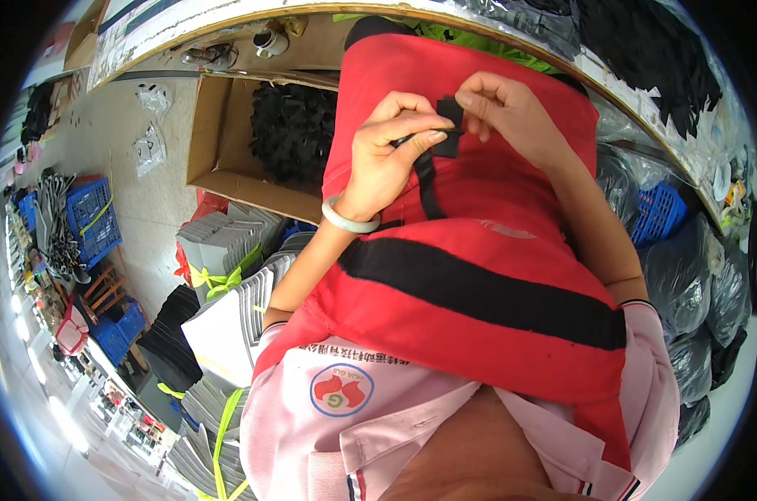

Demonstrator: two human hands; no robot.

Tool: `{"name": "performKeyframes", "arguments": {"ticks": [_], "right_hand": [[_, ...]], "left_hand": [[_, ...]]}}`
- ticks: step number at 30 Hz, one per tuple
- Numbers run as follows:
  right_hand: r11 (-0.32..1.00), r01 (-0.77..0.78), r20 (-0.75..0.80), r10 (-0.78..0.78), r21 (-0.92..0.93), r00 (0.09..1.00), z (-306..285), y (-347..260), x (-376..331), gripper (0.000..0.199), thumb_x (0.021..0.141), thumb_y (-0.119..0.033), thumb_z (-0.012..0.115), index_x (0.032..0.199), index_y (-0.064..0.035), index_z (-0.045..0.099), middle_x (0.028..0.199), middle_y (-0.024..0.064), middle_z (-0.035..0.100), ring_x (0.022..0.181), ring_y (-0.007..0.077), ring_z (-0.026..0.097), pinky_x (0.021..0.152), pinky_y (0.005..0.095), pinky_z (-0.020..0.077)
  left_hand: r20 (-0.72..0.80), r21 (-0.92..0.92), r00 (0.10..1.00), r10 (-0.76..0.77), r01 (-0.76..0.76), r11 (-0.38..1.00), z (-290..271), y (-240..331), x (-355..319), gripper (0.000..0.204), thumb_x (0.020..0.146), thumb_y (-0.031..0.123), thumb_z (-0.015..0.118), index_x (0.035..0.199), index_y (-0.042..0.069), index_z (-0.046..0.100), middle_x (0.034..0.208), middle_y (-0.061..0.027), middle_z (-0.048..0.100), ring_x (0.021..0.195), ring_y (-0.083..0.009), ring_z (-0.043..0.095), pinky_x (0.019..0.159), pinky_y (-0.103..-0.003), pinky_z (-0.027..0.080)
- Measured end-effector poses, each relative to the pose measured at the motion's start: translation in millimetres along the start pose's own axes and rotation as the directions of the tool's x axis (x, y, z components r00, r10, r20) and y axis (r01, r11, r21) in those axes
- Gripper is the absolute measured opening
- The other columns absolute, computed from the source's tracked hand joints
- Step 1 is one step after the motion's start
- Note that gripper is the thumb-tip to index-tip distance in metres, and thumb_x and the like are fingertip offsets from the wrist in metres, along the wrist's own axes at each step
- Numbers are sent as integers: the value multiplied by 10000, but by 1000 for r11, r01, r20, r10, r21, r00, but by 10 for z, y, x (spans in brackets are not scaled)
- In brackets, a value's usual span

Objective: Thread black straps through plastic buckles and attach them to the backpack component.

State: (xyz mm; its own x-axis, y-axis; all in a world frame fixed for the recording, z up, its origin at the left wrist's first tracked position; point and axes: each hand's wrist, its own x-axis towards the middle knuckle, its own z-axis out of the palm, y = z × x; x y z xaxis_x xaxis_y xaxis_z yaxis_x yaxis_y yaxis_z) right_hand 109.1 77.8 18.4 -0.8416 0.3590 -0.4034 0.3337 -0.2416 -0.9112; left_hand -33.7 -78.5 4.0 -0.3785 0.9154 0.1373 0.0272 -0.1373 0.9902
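Note:
Over my lap, my left hand (pixel 385 152) pinches small flat black pieces (pixel 447 147) between thumb and fingers. What the pieces are made of, and how many there are, I cannot make out. My right hand (pixel 508 115) is closed with curled fingers, thumb and forefinger at the upper right edge of the same pieces. Below the left hand a narrow black strip (pixel 429 189) hangs down against my red apron (pixel 487 179). A pale bangle (pixel 350 219) circles my left wrist.
Left of my lap stands a cardboard box (pixel 253 190) full of black pieces. Stacks of grey sheets (pixel 228 242) tied with yellow-green bands lie nearer. A worktable edge (pixel 645 125) curves ahead and right, with black plastic bags (pixel 679 275) and a blue basket (pixel 658 215) below.

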Motion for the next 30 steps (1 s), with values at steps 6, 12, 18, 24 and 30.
{"name": "performKeyframes", "arguments": {"ticks": [6,12,18,24,30], "right_hand": [[997,58,-37,-56,43,998,6,-80,-12,144,902,-179,646,919,-40,612,811,24,638,720,81,596,677,217,494],[978,140,-71,-130,156,989,79,-3,39,119,869,-106,671,917,-40,583,829,19,626,741,80,596,681,212,494],[976,202,-123,-191,87,974,179,201,180,104,878,-71,641,904,-27,551,800,15,608,752,70,592,682,206,484],[941,213,-20,-226,-261,974,71,-198,-137,265,876,-177,654,1107,-60,597,942,106,668,801,164,642,748,294,500],[790,95,-608,-537,-606,584,-1178,-519,-380,212,862,-236,645,972,-59,685,930,73,674,857,194,634,775,285,486]], "left_hand": [[92,25,996,2,-5,1000,-50,115,-35,162,791,-39,689,942,12,718,965,-61,605,894,-153,583,779,-255,475],[101,42,995,-19,15,999,-64,162,-42,148,798,-36,682,938,5,710,953,-74,622,894,-164,591,785,-261,475],[111,46,972,-209,205,978,-265,312,-123,137,841,-91,588,936,-51,678,992,-99,609,837,-179,650,737,-262,533],[-181,-36,787,-589,593,804,-1214,140,-440,169,897,-34,557,1034,-56,654,1095,-122,616,862,-200,661,719,-276,571],[-503,-542,652,-567,273,795,-1922,-537,-888,241,896,-29,554,1135,0,559,1208,-165,587,1118,-337,586,973,-447,491]]}}
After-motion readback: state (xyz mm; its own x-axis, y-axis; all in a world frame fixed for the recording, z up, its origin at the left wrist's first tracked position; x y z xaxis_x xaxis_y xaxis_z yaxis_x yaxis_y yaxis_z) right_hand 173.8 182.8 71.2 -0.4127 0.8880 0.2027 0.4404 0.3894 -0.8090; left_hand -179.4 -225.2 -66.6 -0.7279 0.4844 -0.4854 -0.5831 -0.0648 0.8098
